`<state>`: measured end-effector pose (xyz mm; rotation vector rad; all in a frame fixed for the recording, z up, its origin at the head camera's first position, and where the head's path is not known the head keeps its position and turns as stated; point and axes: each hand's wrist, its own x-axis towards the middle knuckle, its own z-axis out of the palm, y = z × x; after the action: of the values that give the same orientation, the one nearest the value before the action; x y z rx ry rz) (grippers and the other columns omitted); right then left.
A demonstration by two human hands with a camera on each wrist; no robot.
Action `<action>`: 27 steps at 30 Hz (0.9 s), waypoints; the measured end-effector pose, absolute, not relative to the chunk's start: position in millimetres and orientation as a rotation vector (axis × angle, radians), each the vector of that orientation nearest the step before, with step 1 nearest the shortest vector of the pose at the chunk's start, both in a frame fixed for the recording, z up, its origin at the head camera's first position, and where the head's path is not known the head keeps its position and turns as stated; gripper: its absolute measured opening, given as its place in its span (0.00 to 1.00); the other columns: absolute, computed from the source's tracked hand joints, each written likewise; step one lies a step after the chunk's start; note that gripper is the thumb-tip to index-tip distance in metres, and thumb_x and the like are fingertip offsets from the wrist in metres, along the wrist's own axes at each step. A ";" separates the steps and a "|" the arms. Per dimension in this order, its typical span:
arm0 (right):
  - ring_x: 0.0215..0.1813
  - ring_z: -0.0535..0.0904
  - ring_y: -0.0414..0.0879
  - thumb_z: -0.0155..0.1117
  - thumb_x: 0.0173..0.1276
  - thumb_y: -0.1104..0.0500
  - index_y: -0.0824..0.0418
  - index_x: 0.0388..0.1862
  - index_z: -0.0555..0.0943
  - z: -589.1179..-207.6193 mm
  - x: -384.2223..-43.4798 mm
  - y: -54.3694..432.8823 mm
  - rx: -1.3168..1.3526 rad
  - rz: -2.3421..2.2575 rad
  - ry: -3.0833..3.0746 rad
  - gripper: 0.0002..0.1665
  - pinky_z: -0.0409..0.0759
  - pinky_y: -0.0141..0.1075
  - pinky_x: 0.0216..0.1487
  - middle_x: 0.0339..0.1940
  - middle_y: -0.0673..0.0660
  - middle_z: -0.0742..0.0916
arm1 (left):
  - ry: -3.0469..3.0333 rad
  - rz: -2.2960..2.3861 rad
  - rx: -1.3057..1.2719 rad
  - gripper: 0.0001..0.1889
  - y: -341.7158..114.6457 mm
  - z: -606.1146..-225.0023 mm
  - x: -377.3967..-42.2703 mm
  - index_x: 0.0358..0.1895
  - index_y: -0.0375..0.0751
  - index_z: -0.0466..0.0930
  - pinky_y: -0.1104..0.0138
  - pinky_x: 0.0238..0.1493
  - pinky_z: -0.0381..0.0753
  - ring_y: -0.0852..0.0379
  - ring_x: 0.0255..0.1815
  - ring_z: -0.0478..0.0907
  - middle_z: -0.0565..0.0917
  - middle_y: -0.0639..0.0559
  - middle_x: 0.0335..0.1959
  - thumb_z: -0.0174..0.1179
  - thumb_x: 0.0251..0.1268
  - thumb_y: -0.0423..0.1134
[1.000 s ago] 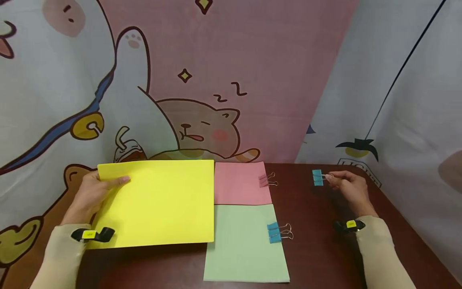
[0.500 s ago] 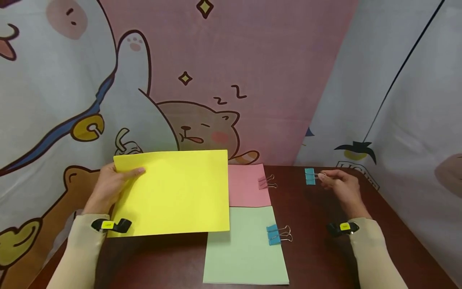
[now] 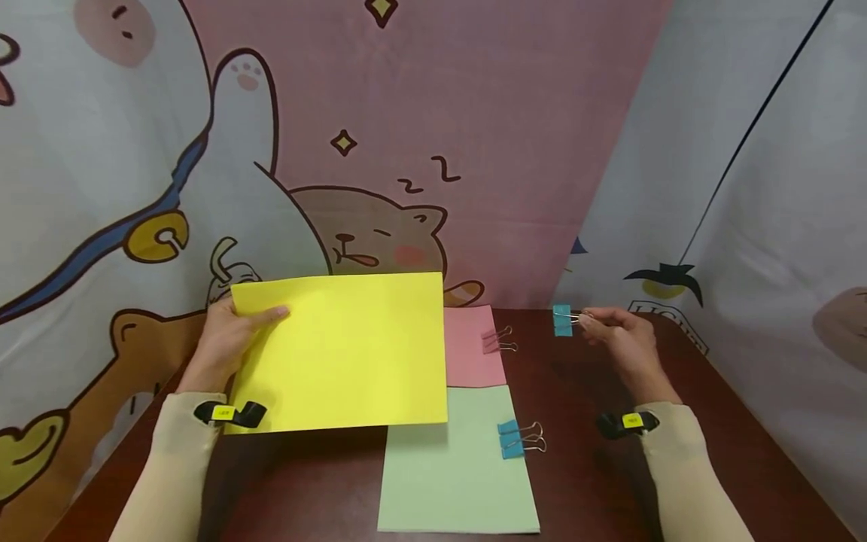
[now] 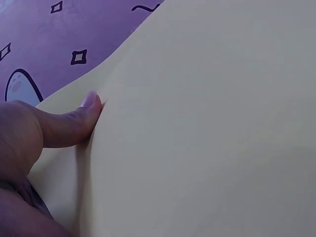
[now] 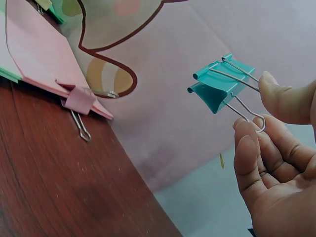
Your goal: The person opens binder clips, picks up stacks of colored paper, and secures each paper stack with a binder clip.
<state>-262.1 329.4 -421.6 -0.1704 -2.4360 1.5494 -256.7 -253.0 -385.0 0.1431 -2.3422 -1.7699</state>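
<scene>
In the head view my left hand (image 3: 223,339) grips the left edge of yellow paper (image 3: 345,354), held up above the table. The thumb (image 4: 74,123) lies on the paper's face; the other fingers are mostly hidden behind it. Off to the right, my right hand (image 3: 626,350) pinches a teal binder clip (image 3: 562,321) by its wire handles, thumb on one and fingertips on the other. The clip (image 5: 222,86) is in the air, apart from any paper, its mouth pointing left.
Pink paper (image 3: 467,361) with a pink binder clip (image 3: 491,342) lies at the table's back, partly behind the yellow paper. Green paper (image 3: 454,482) with a blue binder clip (image 3: 511,439) lies in front. A printed cloth (image 3: 528,150) hangs behind the brown table (image 3: 576,467).
The yellow paper has moved right and up with my left hand, covering more of the pink paper. My right hand has carried the teal clip left, so the two are closer together.
</scene>
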 end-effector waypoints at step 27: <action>0.37 0.81 0.40 0.68 0.73 0.50 0.59 0.54 0.85 -400.7 -250.3 247.1 0.015 1.810 -2.246 0.18 0.82 0.29 0.44 0.34 0.43 0.87 | -2.353 -1.805 0.148 0.27 -220.1 -383.0 -268.5 0.55 0.41 0.76 0.64 0.34 0.88 0.59 0.31 0.84 0.80 0.56 0.37 0.75 0.59 0.51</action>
<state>-250.3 247.1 -400.7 0.0145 -2.2456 1.8100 -268.5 -220.1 -383.0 0.1481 -2.3530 -1.8046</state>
